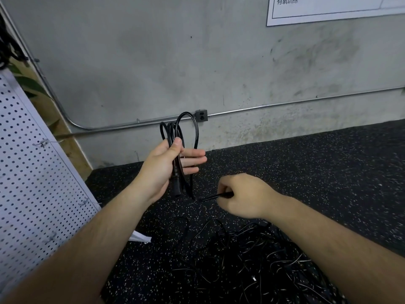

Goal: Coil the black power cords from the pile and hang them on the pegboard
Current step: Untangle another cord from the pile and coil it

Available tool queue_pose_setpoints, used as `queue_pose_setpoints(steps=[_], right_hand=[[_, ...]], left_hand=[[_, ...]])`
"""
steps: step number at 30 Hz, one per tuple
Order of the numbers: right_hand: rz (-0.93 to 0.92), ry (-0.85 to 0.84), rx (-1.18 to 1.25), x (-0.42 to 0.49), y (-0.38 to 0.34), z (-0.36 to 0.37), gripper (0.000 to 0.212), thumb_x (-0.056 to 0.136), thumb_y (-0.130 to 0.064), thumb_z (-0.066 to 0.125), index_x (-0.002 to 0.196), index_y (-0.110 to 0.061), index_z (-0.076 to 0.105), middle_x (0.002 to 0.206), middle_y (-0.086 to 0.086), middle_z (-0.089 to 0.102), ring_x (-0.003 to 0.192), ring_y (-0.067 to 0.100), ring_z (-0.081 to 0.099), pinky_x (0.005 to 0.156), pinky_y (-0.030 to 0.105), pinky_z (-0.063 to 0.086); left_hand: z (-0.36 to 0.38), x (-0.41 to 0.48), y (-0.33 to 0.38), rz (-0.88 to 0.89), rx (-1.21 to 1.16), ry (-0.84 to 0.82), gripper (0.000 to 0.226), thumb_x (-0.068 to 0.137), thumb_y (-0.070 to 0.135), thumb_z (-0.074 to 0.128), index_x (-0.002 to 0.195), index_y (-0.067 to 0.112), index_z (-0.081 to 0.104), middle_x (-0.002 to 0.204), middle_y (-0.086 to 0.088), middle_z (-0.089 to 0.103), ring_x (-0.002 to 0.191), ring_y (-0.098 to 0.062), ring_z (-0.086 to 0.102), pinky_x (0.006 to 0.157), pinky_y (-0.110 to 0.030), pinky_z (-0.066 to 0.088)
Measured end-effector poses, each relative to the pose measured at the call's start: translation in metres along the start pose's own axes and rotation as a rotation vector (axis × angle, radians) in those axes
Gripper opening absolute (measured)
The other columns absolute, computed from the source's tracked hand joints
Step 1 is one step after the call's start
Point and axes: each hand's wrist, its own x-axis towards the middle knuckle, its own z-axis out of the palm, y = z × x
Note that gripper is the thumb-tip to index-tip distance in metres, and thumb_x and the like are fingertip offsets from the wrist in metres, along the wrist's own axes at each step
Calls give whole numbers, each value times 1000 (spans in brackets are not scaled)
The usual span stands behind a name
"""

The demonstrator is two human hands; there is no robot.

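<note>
Left hand [168, 165] raised, thumb grip clamping coiled black cord [174, 130] above floor [328, 172], right hand [241, 195] lower, knuckles up, pinching cord's free end, cord pile [252, 260] beneath, pegboard [32, 161] at left.

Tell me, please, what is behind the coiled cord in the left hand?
The grey wall, a metal conduit and an outlet box. The left hand covers the middle of the coiled cord.

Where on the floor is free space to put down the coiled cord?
Bare floor lies between the wall and the right hand, and a smaller patch sits beside the pegboard. The cord pile near the bottom is crowded.
</note>
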Motion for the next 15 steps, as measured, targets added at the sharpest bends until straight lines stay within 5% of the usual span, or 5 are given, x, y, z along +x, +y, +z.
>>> queue_pose_setpoints(steps=[8,11,15], right_hand=[[-448,279,-89,-9,-5,-9,17,97,-45,58,105,-34,68,95,-17,65,83,2,57,69,27,50],[-294,436,-39,-10,-15,-13,41,84,-71,60,97,-33,59,86,-19,62,75,6,62,67,30,53],[16,552,55,-9,-20,-23,67,63,-85,65,92,-27,48,78,-13,61,70,9,61,63,32,52]], left_hand=[[-5,1,-9,-14,201,-123,24,111,27,33,110,12,51,106,-12,77,101,-28,75,87,-40,59],[-1,-3,-15,-60,269,-165,24,106,30,42,107,11,57,90,-6,77,80,-18,74,73,-29,56],[7,-7,-20,-57,363,-238,36,103,41,45,97,6,51,59,1,51,49,-14,49,74,-43,58]])
